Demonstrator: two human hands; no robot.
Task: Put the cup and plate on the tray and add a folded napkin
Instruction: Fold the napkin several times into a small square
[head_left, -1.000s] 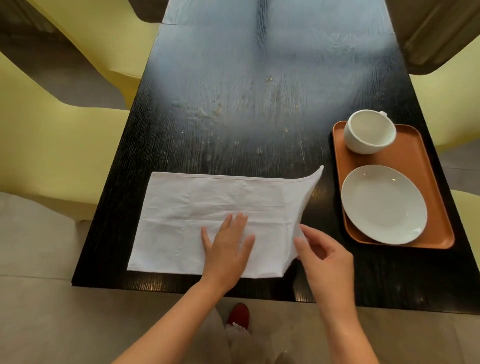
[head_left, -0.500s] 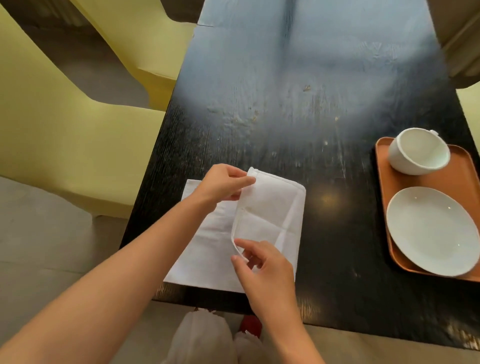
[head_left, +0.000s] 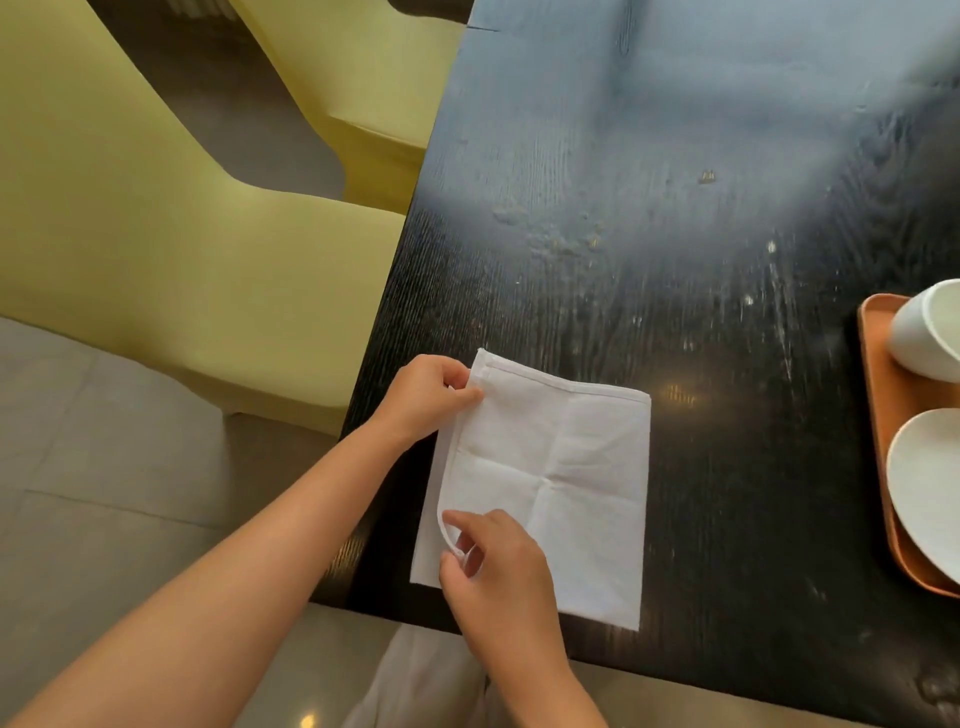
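Cup (head_left: 930, 332) and plate (head_left: 927, 483) were set on the tray (head_left: 878, 410); napkin (head_left: 561, 483) folding unfinished.
Beside the tray, napkin corners were pinched by left hand (head_left: 421, 397) and right hand (head_left: 498, 577).

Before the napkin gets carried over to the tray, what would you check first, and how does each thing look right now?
1. Folded white cloth napkin lies on the black wooden table: ok.
2. Left edges lined up: not ok, the top layer curls up.
3. Left hand pinches the far left corner: ok.
4. Right hand pinches the near left edge: ok.
5. White ceramic cup and white round plate on the orange tray: ok.
6. Free room on the tray: cannot tell, cut off.
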